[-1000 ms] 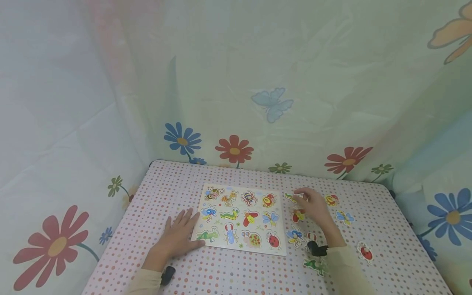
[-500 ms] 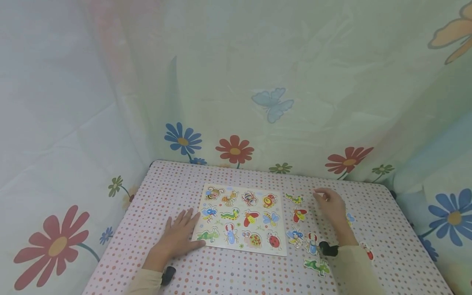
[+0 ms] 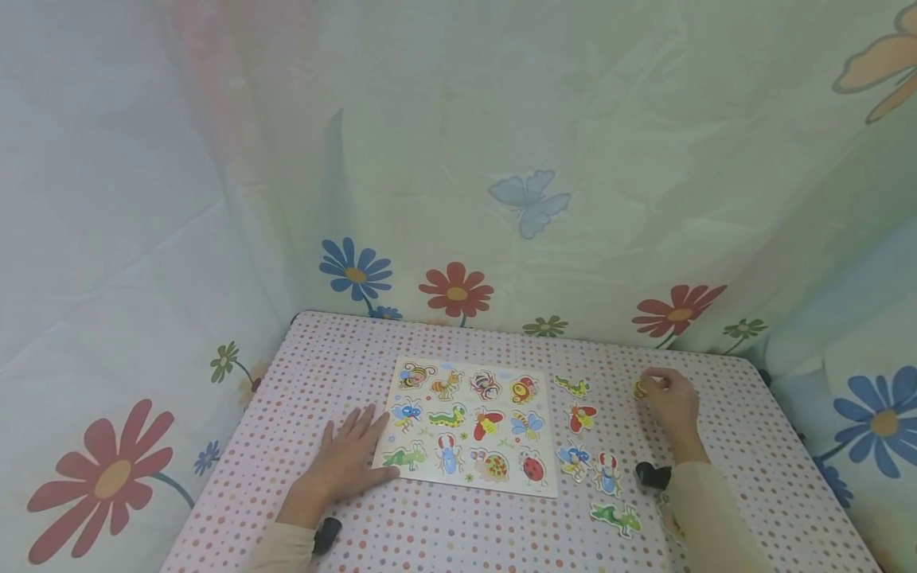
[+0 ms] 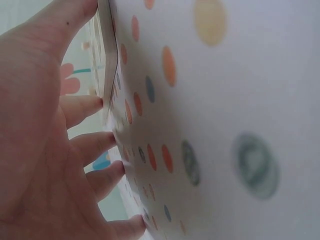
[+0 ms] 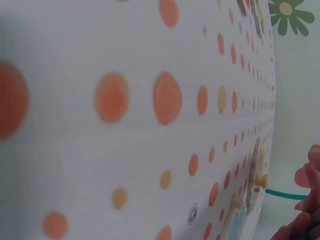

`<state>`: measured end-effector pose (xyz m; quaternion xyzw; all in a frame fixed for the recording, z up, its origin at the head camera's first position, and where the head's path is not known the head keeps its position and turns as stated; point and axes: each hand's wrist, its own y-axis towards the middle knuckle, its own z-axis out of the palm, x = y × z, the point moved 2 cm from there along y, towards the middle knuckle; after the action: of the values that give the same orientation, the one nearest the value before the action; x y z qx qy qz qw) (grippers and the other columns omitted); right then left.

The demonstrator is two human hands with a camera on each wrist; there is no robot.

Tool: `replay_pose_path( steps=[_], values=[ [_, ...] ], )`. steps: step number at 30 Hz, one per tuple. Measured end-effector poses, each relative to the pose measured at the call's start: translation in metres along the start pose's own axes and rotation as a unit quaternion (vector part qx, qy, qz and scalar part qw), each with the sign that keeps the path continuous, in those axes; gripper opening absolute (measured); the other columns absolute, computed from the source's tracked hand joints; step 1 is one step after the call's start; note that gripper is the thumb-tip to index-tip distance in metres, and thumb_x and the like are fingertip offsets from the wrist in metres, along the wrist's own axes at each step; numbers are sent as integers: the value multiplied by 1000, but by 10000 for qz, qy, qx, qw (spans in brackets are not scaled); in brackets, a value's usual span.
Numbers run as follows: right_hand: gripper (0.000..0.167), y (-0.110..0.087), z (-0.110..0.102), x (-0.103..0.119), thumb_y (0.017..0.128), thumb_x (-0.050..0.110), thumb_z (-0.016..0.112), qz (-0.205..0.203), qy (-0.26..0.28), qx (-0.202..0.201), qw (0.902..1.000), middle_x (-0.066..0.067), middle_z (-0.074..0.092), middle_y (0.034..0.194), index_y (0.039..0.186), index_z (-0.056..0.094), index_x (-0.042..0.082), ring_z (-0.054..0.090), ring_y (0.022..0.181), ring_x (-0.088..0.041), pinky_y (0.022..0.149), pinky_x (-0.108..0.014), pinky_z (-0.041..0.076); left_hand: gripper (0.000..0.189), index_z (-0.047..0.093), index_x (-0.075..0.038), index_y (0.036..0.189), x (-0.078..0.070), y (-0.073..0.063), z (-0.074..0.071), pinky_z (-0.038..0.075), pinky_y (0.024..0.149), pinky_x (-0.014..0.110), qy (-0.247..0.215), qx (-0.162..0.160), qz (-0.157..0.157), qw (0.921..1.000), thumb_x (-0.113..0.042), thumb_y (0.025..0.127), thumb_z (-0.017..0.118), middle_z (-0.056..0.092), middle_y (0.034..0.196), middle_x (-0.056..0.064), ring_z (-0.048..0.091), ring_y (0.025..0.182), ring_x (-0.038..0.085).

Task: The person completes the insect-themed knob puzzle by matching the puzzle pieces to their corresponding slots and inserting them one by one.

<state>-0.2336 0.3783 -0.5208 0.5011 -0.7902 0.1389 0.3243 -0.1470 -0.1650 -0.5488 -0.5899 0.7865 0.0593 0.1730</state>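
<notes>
My left hand (image 3: 347, 458) lies with fingers spread at the left edge of an insect puzzle board (image 3: 467, 471). In the left wrist view, the thumb and a fingertip of the left hand (image 4: 45, 130) meet the board's edge, while other fingertips rest on the cloth. Over on the right, my right hand (image 3: 672, 402) is above a red-and-yellow bug piece (image 3: 639, 389), loosely bent and mostly covering it. Seen from the right wrist, the fingers (image 5: 312, 200) stay apart from a flat piece (image 5: 257, 172) on the cloth.
Between board and right arm lie a caterpillar piece (image 3: 572, 386), a red-winged bug piece (image 3: 582, 417), a blue mosquito piece (image 3: 573, 459), a stag beetle piece (image 3: 607, 475) and a grasshopper piece (image 3: 614, 519). The right sleeve (image 3: 709, 509) partly hides another piece. Dotted cloth (image 3: 444, 533) covers the table.
My right hand has moved right, from the caterpillar piece to the red-and-yellow bug piece. The caterpillar piece now shows fully. My left hand and the board have stayed put.
</notes>
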Motion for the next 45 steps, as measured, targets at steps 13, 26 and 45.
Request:
replay_pose_path(
  steps=[13, 26, 45],
  values=[
    [38, 14, 1, -20, 100, 23, 57, 748, -86, 29, 9972, -25, 59, 101, 121, 60, -9, 54, 80, -33, 55, -36, 43, 97, 32, -17, 158, 0, 1, 1, 7, 115, 68, 40, -7, -9, 10000, -69, 83, 65, 19, 165, 13, 14, 150, 37],
    [38, 13, 6, -22, 98, 22, 59, 653, -511, 336, 9960, -33, 59, 120, 117, 61, -11, 57, 102, -47, 71, -48, 49, 97, 33, -17, 158, 0, 1, 1, 7, 115, 68, 72, -69, -14, 9999, -69, 83, 65, 19, 165, 12, 14, 150, 37],
    [38, 2, 7, -12, 98, 19, 59, 536, -339, 317, 9975, -35, 58, 118, 116, 59, -14, 54, 108, -50, 87, -59, 48, 97, 32, -16, 158, 0, 1, 1, 6, 115, 68, -5, -6, 5, 10000, -69, 84, 65, 19, 165, 13, 14, 150, 37]
  ],
)
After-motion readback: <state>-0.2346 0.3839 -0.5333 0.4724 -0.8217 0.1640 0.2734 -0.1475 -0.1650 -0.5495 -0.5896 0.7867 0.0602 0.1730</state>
